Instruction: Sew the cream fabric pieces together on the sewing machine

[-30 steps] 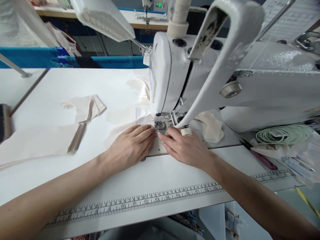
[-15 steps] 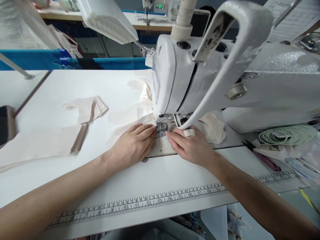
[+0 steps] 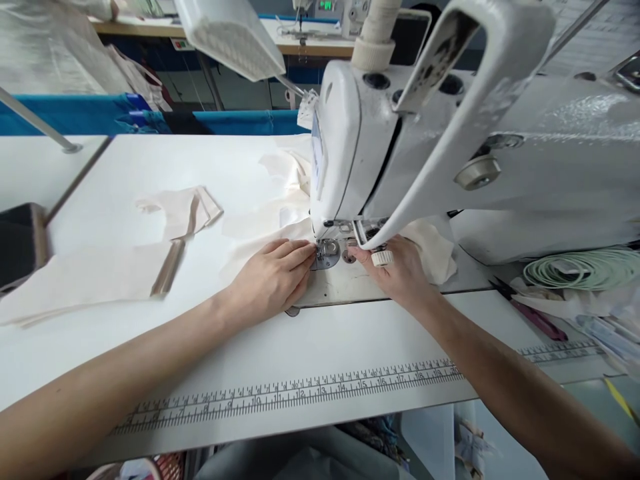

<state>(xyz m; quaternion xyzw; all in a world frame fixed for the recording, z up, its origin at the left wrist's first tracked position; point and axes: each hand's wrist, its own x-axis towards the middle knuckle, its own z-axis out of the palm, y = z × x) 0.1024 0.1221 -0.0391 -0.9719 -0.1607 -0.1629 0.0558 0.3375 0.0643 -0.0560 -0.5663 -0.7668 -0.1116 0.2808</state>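
Observation:
The white sewing machine has its presser foot low over the metal needle plate. My left hand lies flat, fingers stretched out and side by side, on cream fabric just left of the foot. To the right of the foot is my right hand, its fingers reaching under the machine head. The finger guard and a small knob partly cover those fingers, which look extended. Behind this hand lies another portion of cream fabric. The fabric right at the needle is hidden.
Cut cream pieces lie left on the table, beside a dark object. Scissors and a pale green coil are at right. A ruler strip runs along the front edge. A lamp hangs above.
My right hand has drawn slightly right, away from the presser foot, uncovering more of the plate. My left hand stays beside the foot. The whole view has shifted a little.

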